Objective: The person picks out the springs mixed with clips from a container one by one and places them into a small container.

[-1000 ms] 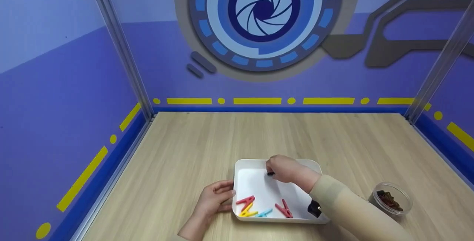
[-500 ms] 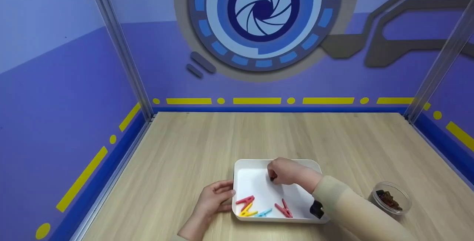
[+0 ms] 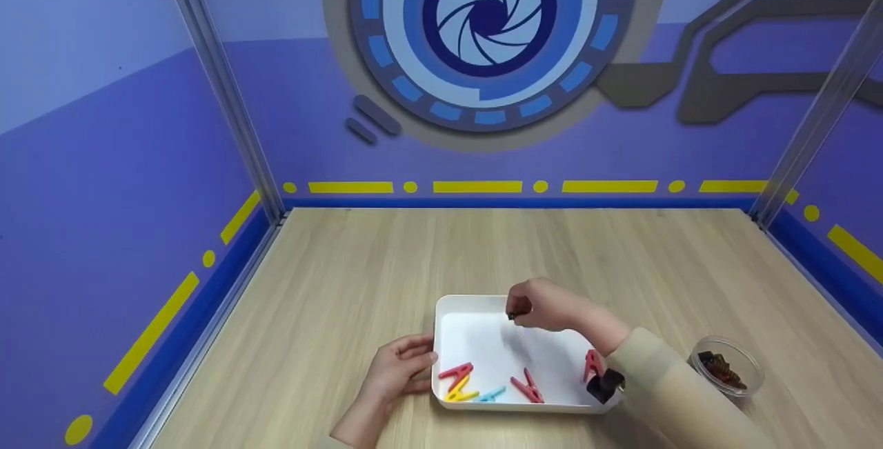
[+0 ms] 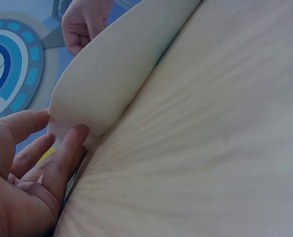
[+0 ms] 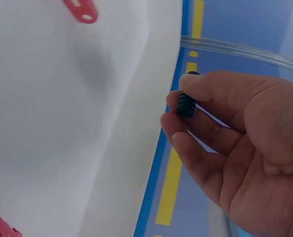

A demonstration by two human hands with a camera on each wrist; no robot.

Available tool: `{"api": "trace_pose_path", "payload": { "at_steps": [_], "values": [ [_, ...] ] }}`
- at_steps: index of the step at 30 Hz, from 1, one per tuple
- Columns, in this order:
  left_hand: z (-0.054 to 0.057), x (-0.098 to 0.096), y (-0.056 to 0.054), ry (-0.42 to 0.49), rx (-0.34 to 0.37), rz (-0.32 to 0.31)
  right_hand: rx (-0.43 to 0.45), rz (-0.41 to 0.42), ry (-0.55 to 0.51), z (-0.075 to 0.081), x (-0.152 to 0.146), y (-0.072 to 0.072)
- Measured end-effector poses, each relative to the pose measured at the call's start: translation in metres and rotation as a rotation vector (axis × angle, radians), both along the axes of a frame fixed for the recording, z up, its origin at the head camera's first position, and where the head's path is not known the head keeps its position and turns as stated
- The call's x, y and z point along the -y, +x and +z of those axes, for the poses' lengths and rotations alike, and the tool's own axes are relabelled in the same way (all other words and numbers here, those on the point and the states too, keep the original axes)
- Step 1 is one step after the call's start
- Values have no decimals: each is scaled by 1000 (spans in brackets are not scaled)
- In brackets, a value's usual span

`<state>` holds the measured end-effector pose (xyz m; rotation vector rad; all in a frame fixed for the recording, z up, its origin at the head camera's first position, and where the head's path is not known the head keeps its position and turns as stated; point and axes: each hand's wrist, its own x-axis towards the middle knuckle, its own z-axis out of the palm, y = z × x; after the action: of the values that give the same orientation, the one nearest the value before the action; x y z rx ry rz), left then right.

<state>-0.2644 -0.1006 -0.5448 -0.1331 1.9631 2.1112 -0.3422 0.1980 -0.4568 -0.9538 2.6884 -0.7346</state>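
My right hand [image 3: 541,305] is above the back of a white tray [image 3: 476,407]. Between thumb and fingertips it pinches a small dark ribbed piece [image 5: 187,101], apart from the tray floor. My left hand [image 3: 400,368] rests against the tray's left side, its fingers [image 4: 70,148] touching the outer wall. Along the tray's front lie a red clothespin [image 3: 457,370], a yellow clothespin [image 3: 461,392], a blue clothespin [image 3: 492,394] and another red clothespin [image 3: 530,388]. One more red clothespin [image 3: 591,365] shows at the right, partly hidden by the right wrist's black camera.
A clear round tub [image 3: 728,366] holding several dark and brown pieces stands right of the tray, beyond the right forearm. The wooden tabletop [image 3: 386,263] meets printed blue-purple walls [image 3: 303,118] at the back and sides.
My right hand has dipped, then risen and shifted right with the dark ribbed piece. The red clothespin at the tray's right has come into view. My left hand has stayed in place.
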Motion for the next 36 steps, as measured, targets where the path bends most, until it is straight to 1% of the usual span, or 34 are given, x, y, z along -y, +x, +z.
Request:
{"api": "trace_pose_path", "payload": {
  "at_steps": [3,8,15,19,26,30,36],
  "values": [
    [0,0,0,3,-4,1,16,-20,-46,5,-7,3],
    [0,0,0,3,3,-1,51,-54,-134,7,-22,9],
    [0,1,0,-18,-11,-16,-6,-71,-233,5,-42,16],
    [0,1,-1,-30,-16,-15,4,-97,-275,1,-50,19],
    [-2,0,-1,-22,-11,-10,53,-140,-308,-6,-62,25],
    [-1,0,-1,-14,-6,-11,57,-167,-318,-6,-71,29],
    [0,0,-1,-11,-2,-8,57,-223,-323,-2,-90,37]
  ]
}}
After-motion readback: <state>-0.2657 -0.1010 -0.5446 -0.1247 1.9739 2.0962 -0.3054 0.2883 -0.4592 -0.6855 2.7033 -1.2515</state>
